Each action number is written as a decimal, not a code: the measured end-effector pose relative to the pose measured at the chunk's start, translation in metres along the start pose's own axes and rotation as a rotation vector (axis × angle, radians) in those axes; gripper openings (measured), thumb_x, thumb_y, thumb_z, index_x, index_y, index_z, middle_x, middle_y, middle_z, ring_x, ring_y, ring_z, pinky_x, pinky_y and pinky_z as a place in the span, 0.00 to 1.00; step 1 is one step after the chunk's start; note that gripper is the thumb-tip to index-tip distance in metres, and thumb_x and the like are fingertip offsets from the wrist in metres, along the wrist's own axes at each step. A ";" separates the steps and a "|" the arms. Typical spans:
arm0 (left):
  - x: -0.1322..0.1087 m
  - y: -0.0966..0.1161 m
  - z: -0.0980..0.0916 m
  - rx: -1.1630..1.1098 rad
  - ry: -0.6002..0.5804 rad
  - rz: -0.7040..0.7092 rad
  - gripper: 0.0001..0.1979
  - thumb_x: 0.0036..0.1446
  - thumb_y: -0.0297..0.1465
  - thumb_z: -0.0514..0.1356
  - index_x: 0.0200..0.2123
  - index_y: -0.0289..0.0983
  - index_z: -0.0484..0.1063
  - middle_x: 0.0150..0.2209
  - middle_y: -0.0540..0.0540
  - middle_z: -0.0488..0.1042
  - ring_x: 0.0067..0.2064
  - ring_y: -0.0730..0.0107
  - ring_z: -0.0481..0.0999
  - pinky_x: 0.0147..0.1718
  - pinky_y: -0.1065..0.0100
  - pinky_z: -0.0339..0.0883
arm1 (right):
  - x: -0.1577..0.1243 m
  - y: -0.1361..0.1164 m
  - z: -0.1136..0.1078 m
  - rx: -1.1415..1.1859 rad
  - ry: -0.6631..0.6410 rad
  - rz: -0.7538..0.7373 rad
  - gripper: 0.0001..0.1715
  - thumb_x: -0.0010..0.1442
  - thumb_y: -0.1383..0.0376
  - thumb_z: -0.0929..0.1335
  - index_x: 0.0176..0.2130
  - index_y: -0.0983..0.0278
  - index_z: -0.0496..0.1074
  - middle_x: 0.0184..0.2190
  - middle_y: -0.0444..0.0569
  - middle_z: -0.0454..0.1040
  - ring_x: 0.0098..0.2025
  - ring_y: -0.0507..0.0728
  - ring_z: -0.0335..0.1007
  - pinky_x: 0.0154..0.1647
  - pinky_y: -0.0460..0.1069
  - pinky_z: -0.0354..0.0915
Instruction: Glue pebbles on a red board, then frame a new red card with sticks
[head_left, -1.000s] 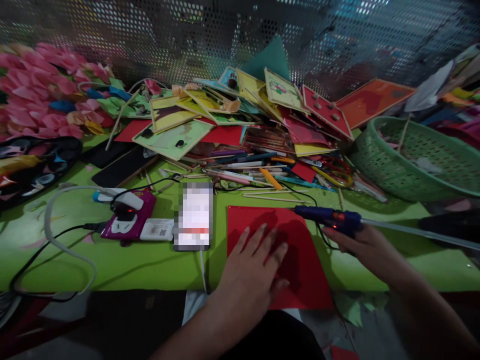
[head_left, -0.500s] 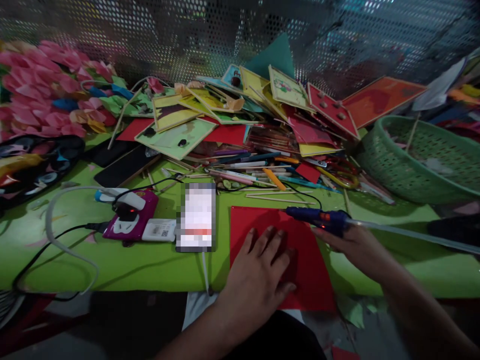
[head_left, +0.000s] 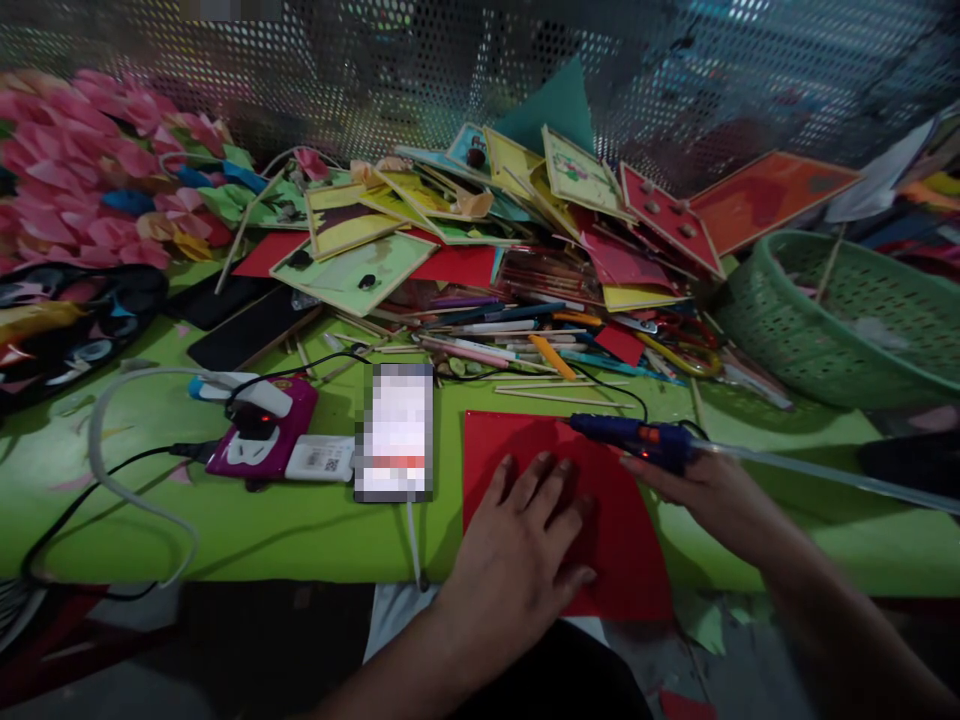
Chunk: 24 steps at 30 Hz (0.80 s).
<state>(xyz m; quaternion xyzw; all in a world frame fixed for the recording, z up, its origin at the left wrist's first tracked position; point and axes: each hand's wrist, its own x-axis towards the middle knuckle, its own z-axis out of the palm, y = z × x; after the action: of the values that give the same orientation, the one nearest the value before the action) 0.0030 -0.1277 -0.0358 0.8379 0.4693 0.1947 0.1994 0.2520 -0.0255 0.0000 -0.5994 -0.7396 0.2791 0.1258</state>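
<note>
A red sheet of paper or card (head_left: 615,560) lies at the front of the green-topped table (head_left: 300,545), its lower edge overhanging. Flat on the sheet rests my left hand (head_left: 525,540), fingers spread. My right hand (head_left: 705,490) is wrapped round a blue hot glue gun (head_left: 637,440) with an orange switch and a small red light. The gun's nozzle is at the sheet's top edge, near its upper right; whether it touches cannot be made out. A long clear glue stick (head_left: 825,470) sticks out of the gun's back to the right.
A lit phone (head_left: 396,430) and a purple power strip (head_left: 262,445) with cables are on the left. Behind lie pens and thin sticks (head_left: 555,394), scissors (head_left: 686,350) and a heap of framed cards (head_left: 360,275). A green basket (head_left: 750,300) stands right, pink paper flowers (head_left: 82,180) far left.
The view has shifted very slightly. Both hands, the glue gun and the red sheet keep almost the same places; the nozzle has barely moved along the top edge, if at all.
</note>
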 end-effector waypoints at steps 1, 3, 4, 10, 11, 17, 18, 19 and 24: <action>0.000 0.000 0.000 0.001 0.001 0.001 0.30 0.70 0.47 0.56 0.70 0.44 0.60 0.75 0.45 0.53 0.76 0.55 0.49 0.73 0.43 0.47 | 0.000 0.000 -0.001 -0.006 -0.009 0.012 0.27 0.58 0.40 0.70 0.29 0.60 0.80 0.16 0.43 0.66 0.25 0.59 0.66 0.24 0.50 0.60; 0.000 -0.001 0.000 0.002 0.001 0.005 0.30 0.70 0.48 0.55 0.70 0.43 0.60 0.75 0.44 0.54 0.76 0.55 0.50 0.73 0.43 0.47 | -0.002 0.002 -0.004 -0.019 -0.018 0.051 0.29 0.57 0.39 0.70 0.26 0.60 0.78 0.17 0.43 0.66 0.24 0.57 0.65 0.24 0.50 0.59; 0.000 -0.001 -0.001 0.001 0.001 0.007 0.30 0.71 0.48 0.55 0.70 0.43 0.61 0.75 0.44 0.55 0.76 0.55 0.50 0.73 0.43 0.47 | -0.003 0.004 -0.005 -0.026 -0.017 0.070 0.30 0.57 0.39 0.70 0.24 0.60 0.77 0.17 0.43 0.66 0.23 0.57 0.63 0.23 0.50 0.58; 0.000 -0.001 0.001 0.008 0.005 0.005 0.29 0.70 0.48 0.55 0.69 0.43 0.62 0.75 0.43 0.54 0.76 0.53 0.49 0.73 0.43 0.46 | -0.008 0.013 -0.008 -0.023 0.012 0.122 0.32 0.55 0.37 0.69 0.20 0.60 0.72 0.16 0.44 0.65 0.21 0.55 0.58 0.22 0.50 0.56; 0.000 -0.001 0.002 0.009 0.005 0.004 0.29 0.70 0.48 0.55 0.69 0.43 0.61 0.75 0.43 0.53 0.76 0.53 0.49 0.73 0.42 0.46 | -0.007 0.011 -0.007 -0.018 0.011 0.116 0.32 0.55 0.37 0.70 0.20 0.60 0.72 0.16 0.43 0.65 0.21 0.54 0.58 0.22 0.50 0.56; 0.000 -0.002 0.001 0.007 -0.017 0.010 0.30 0.71 0.48 0.54 0.70 0.44 0.59 0.76 0.44 0.51 0.76 0.55 0.48 0.73 0.42 0.46 | -0.002 0.004 -0.001 -0.016 -0.025 0.069 0.31 0.57 0.39 0.70 0.19 0.60 0.72 0.16 0.43 0.62 0.22 0.53 0.56 0.21 0.49 0.53; 0.000 -0.002 0.000 0.008 -0.019 0.007 0.30 0.71 0.48 0.54 0.70 0.44 0.59 0.76 0.45 0.51 0.77 0.55 0.48 0.73 0.43 0.46 | -0.002 0.005 -0.002 -0.016 -0.022 0.070 0.32 0.57 0.39 0.70 0.19 0.61 0.71 0.16 0.43 0.61 0.22 0.53 0.55 0.21 0.49 0.52; 0.000 -0.002 0.000 0.010 -0.020 0.006 0.29 0.71 0.48 0.54 0.70 0.44 0.59 0.76 0.45 0.51 0.77 0.55 0.48 0.73 0.43 0.46 | -0.003 0.007 -0.002 -0.014 -0.016 0.073 0.32 0.56 0.39 0.70 0.18 0.61 0.70 0.16 0.43 0.61 0.22 0.53 0.54 0.21 0.49 0.52; 0.001 0.000 0.001 0.026 -0.025 -0.004 0.30 0.71 0.49 0.53 0.70 0.43 0.61 0.76 0.44 0.52 0.76 0.54 0.49 0.73 0.43 0.46 | -0.010 0.021 -0.006 0.103 0.012 0.116 0.31 0.55 0.38 0.71 0.21 0.61 0.70 0.17 0.42 0.62 0.22 0.52 0.55 0.21 0.48 0.52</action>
<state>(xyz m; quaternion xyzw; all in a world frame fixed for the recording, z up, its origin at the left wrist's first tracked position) 0.0036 -0.1271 -0.0361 0.8419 0.4710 0.1778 0.1945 0.2745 -0.0304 -0.0049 -0.6354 -0.6877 0.3202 0.1445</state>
